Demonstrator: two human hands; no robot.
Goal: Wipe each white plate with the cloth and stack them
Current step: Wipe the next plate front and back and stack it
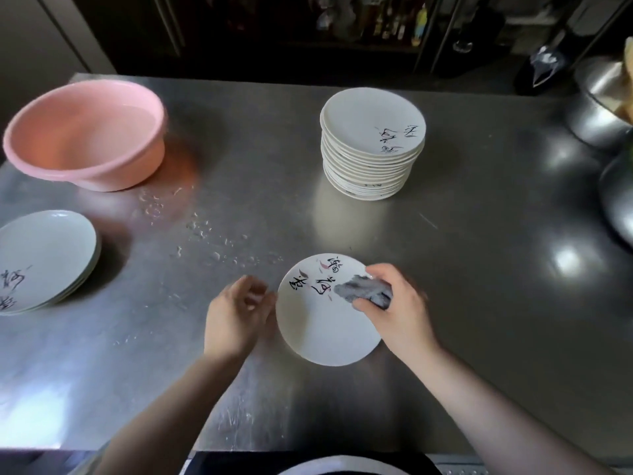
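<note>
A white plate (325, 323) with black brush writing is at the near middle of the steel table. My right hand (399, 310) grips a crumpled grey cloth (364, 292) and presses it on the plate's right side. My left hand (236, 315) is at the plate's left rim with curled fingers; motion blur hides whether they hold the rim. A tall stack of white plates (371, 145) stands at the far middle. A low stack of plates (44, 262) lies at the left edge.
A pink basin (85, 135) sits at the far left. Water drops (205, 231) dot the steel table (479, 269) between the basin and the plate. Metal pots (603, 108) stand at the right edge. A white rim (342, 466) shows below the table's near edge.
</note>
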